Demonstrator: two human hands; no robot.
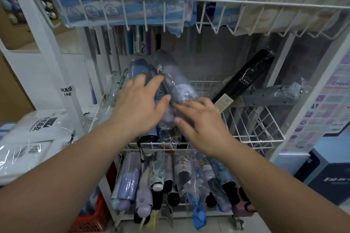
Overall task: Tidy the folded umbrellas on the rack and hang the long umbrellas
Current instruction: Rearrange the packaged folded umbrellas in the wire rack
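A white wire rack holds folded umbrellas in clear plastic sleeves. In its middle basket (253, 136), several blue and lilac folded umbrellas (178, 85) lie bunched at the left. My left hand (140, 104) rests flat on them, fingers spread. My right hand (200, 119) touches the lilac one from the right, fingers apart, not clearly gripping. A black folded umbrella (246, 79) leans diagonally at the basket's right, and a grey-blue one (274, 92) lies across beside it. The lower basket holds a row of several folded umbrellas (170, 181), handles towards me.
The top wire basket (170, 0) holds packaged items in blue, white and cream wrappers. White plastic-wrapped packs (34, 134) lie on a surface at the left. A red crate (89, 221) sits at the floor, a dark blue box (329, 178) at the right.
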